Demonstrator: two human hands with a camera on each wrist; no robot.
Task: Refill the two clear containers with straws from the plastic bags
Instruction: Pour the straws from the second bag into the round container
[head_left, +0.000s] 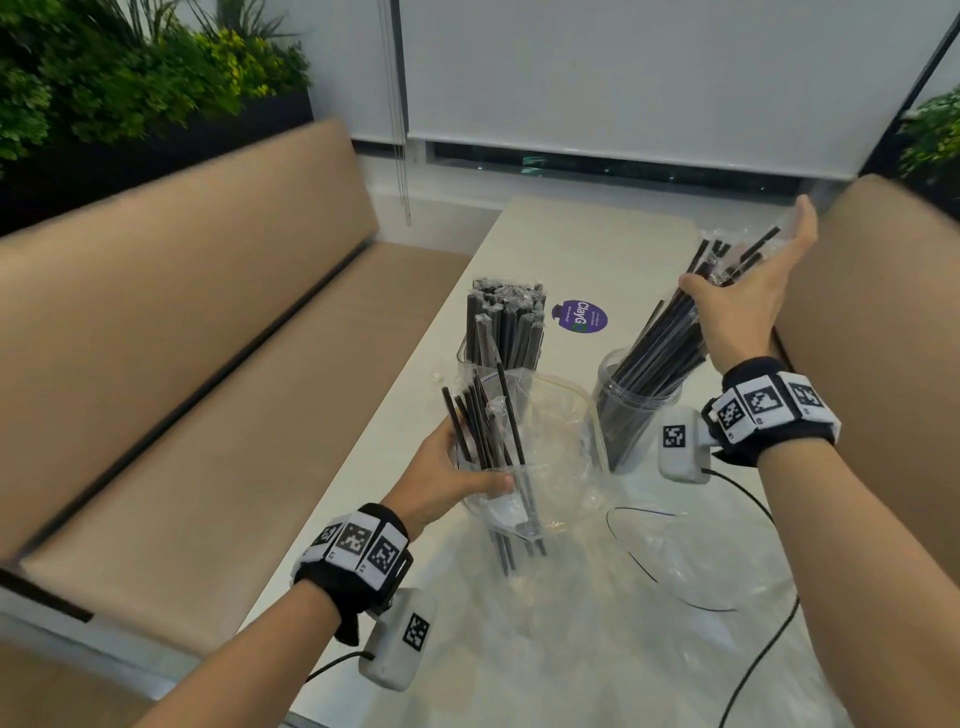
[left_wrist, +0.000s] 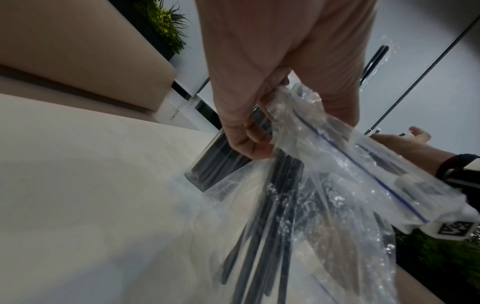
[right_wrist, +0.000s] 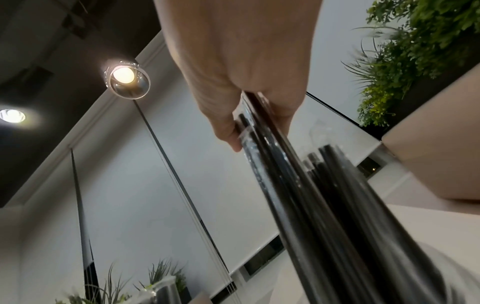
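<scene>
A pale bench (head_left: 582, 249) runs away from the viewer between tan padded seats (head_left: 197, 322), with a white roller blind (head_left: 623, 78) at twelve o'clock and green plants (head_left: 104, 67) at ten o'clock. Near the middle of the bench, at about eleven o'clock from the hands, a clear container (head_left: 498, 358) stands upright, packed with black straws, and just beside it a round purple sticker (head_left: 581, 317) lies flat. At one o'clock a second clear container (head_left: 631, 410) stands with a fan of black straws (head_left: 660, 348) leaning out toward two o'clock. The right hand (head_left: 748, 306) has its grip wrapped around the upper part of that fan, thumb on one side and fingers on the other; the straws' lower ends sit inside the container. The left hand (head_left: 447, 478), at seven o'clock, grips a clear plastic bag (head_left: 540, 452) near its mouth, together with a few black straws (head_left: 483, 415) that stick up out of it and show through the film below. In the left wrist view the left hand (left_wrist: 272, 82) has its fingers curled into the crumpled film of the bag (left_wrist: 324, 174). A second, flattened clear bag (head_left: 691, 561) lies on the bench at five o'clock.
</scene>
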